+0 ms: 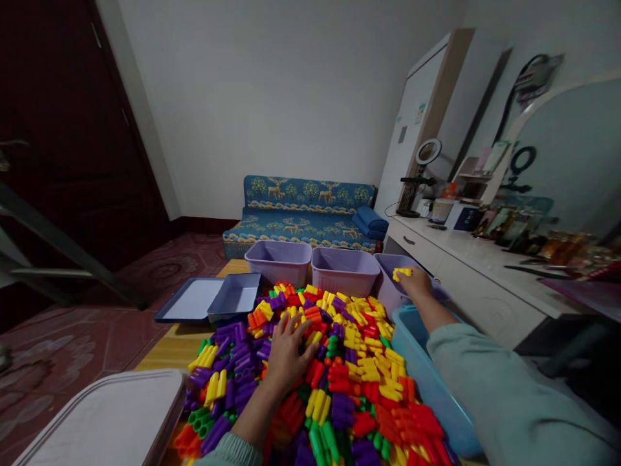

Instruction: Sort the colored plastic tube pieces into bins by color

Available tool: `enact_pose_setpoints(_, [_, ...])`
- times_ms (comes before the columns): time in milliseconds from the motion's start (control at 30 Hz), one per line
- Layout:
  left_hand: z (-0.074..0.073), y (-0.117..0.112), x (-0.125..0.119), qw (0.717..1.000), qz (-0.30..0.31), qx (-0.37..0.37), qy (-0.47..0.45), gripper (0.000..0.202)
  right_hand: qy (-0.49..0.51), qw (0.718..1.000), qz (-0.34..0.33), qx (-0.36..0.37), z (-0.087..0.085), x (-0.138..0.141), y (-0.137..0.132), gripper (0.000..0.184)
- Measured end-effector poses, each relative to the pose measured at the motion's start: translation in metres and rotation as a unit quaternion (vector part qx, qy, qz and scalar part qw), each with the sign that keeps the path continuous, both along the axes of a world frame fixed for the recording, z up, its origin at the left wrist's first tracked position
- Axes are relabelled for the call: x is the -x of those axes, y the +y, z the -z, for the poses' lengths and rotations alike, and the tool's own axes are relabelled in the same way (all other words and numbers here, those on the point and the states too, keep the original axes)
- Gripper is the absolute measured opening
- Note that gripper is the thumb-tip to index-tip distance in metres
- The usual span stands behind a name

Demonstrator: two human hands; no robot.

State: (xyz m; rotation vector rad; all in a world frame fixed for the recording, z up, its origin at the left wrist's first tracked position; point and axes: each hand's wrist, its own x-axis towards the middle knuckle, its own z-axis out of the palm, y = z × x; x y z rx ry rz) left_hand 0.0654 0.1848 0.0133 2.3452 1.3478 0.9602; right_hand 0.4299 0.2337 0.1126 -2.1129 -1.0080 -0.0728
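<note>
Right fingers (410, 279) — yellow piece (400, 272) at their tips.

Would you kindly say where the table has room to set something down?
A narrow bare strip of yellow wooden table shows between the white round-cornered panel and flat blue-rimmed tray. The middle, under the left hand, is crowded with multicoloured plastic tubes.
</note>
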Motion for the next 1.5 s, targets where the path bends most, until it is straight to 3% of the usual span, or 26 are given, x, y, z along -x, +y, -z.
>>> enact_pose_setpoints(100, [0.001,0.000,0.000,1.000,0.000,0.002,0.004,0.044,-0.063,0.992,0.038,0.098,0.011,-0.018,0.000,0.032])
enact_pose_setpoints(233, [-0.002,-0.002,0.001,1.000,0.000,0.010,0.006,0.044,-0.089,0.981,0.015,0.171,0.021,-0.018,0.000,0.039])
enact_pose_setpoints(300, [-0.003,-0.003,0.001,1.000,0.002,0.011,0.004,0.044,-0.099,0.978,0.013,0.184,0.019,-0.010,0.001,0.041])
enact_pose_setpoints(400, [-0.004,-0.003,0.002,1.000,0.002,0.007,-0.005,0.044,-0.116,0.982,0.001,0.148,0.009,0.016,0.003,0.035])
enact_pose_setpoints(467, [-0.005,-0.002,0.003,1.000,0.002,0.005,-0.008,0.043,-0.116,0.988,-0.044,0.094,0.002,0.044,0.003,0.030])
enact_pose_setpoints(567, [-0.005,0.000,0.003,1.000,0.005,0.006,-0.007,0.041,-0.085,0.978,-0.189,0.041,0.006,0.097,-0.001,0.028])
enact_pose_setpoints(667, [-0.006,0.001,0.004,1.000,0.007,0.008,-0.002,0.040,-0.044,0.936,-0.343,0.058,0.028,0.149,-0.010,0.030])
enact_pose_setpoints(767, [-0.009,0.001,0.005,1.000,0.008,0.013,-0.001,0.040,-0.071,0.917,-0.386,0.069,0.053,0.184,-0.021,0.045])
enact_pose_setpoints(900, [-0.010,0.009,0.008,1.000,0.009,0.019,0.005,0.040,-0.092,0.911,-0.393,0.079,0.063,0.202,-0.029,0.052])
enact_pose_setpoints(1167, [-0.010,0.025,0.010,1.000,-0.014,0.000,-0.022,0.046,-0.068,0.923,-0.368,0.094,0.053,0.209,-0.038,0.036])
enact_pose_setpoints(1333, [-0.008,0.038,0.017,0.992,-0.043,0.008,-0.122,0.048,-0.010,0.936,-0.330,0.118,0.053,0.198,-0.040,0.031])
enact_pose_setpoints(1500, [-0.012,0.033,0.023,0.984,-0.079,-0.046,-0.152,0.037,-0.017,0.932,-0.306,0.195,0.038,0.196,-0.045,0.030])
